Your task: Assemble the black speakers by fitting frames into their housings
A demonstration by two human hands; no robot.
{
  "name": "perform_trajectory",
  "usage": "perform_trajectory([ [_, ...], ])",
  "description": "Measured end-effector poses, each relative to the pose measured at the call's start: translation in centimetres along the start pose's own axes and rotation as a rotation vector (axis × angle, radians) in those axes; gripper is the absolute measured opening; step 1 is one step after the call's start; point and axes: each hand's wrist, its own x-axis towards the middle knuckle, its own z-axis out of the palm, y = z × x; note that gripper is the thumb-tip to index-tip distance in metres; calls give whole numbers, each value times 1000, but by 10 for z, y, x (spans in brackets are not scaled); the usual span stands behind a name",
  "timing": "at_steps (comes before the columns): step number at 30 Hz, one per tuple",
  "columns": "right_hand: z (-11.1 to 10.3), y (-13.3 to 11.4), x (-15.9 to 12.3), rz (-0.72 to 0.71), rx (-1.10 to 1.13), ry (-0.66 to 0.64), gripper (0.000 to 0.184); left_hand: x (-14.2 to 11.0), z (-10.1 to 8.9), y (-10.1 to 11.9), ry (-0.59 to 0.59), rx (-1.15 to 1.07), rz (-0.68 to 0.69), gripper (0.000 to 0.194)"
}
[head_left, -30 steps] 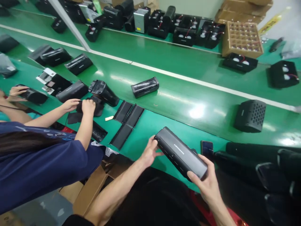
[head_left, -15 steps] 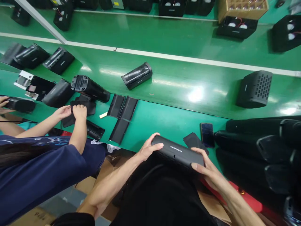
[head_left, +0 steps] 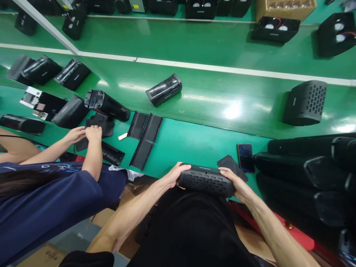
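Note:
A black speaker housing (head_left: pixel 206 181) with a slotted grille lies crosswise between my hands at the bench's front edge, its slotted face turned up towards me. My left hand (head_left: pixel 175 174) grips one end, thumb along the top edge. Around the other end my right hand (head_left: pixel 237 184) is closed, also with the thumb on top. The fingers beneath the housing are hidden. Just behind my right hand lie thin black sheets (head_left: pixel 232 166), beside a phone (head_left: pixel 246 158). Several flat black panels (head_left: pixel 145 139) rest on the green bench to the left.
A co-worker's hands (head_left: pixel 86 134) hold dark material at the left. On the green conveyor lie one speaker housing (head_left: pixel 164 89) in the middle and another (head_left: pixel 306 103) at the right. Stacked dark housings (head_left: pixel 294 163) crowd the bench's right side. A white strip (head_left: pixel 194 65) runs along the conveyor.
The speaker housing has been rolled between my hands: its lettered face has turned away and the slotted grille now faces me. Both hands keep hold of its ends.

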Motion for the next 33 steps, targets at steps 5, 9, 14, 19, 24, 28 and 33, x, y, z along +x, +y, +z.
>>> perform_trajectory([
  [5, 4, 13, -2, -319, 157, 19, 85, 3, 0, -6, -15, -259, 42, 45],
  [9, 48, 24, -4, -651, 100, -51, 111, 12, 19, -19, -294, -577, 31, 51],
  [14, 57, -20, -28, -845, -348, 16, 124, 9, 20, -9, -379, -356, 236, 64],
  [19, 25, -43, -72, -739, -1121, -64, 117, -19, -5, 28, -268, 25, 628, 102],
  [24, 9, -11, -81, -663, -1070, -108, 108, -31, -11, 6, -231, 164, 588, 91],
  [28, -8, 33, -71, -592, -602, -36, 99, -30, -20, -18, -188, -9, 600, 89],
  [33, -4, 61, -73, -595, -381, -6, 83, -36, -29, -12, -317, 56, 564, 92],
])
